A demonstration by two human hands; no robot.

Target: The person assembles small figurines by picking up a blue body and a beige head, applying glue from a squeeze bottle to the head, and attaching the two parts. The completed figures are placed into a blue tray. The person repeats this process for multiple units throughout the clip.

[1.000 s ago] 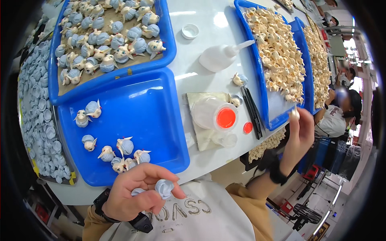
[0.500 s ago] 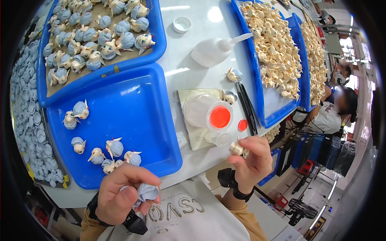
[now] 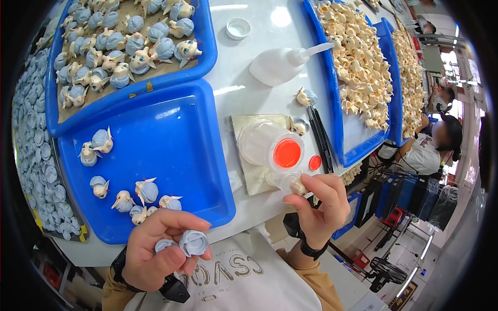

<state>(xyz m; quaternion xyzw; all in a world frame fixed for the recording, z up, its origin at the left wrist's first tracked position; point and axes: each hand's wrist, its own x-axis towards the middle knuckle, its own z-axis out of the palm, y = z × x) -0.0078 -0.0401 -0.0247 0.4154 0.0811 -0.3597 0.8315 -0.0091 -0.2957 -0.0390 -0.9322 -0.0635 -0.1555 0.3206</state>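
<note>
My left hand (image 3: 150, 254) is closed around two hollow blue-grey doll hair shells. One hair shell (image 3: 195, 242) has its open cup turned up; the other hair shell (image 3: 165, 245) sits deeper between the fingers. In a pinch of thumb and forefinger, my right hand (image 3: 328, 207) holds a small cream doll head piece (image 3: 297, 187). That piece is beside a small clear cup (image 3: 282, 180), and I cannot tell whether they touch. A translucent jar with a red disc (image 3: 259, 142) stands just beyond, on a pale square board (image 3: 250, 184).
A blue tray (image 3: 171, 119) holds several finished doll heads; a fuller tray (image 3: 207, 46) lies behind it. Blue-grey hair shells (image 3: 41, 129) are heaped far left. Cream head pieces (image 3: 358, 67) fill trays at right. A white squeeze bottle (image 3: 277, 67), black tweezers (image 3: 320, 140) and a red cap (image 3: 315, 163) lie between.
My right hand has moved a little left with the head piece, toward the small clear cup. In my left hand the front hair shell has turned, so its hollow now shows.
</note>
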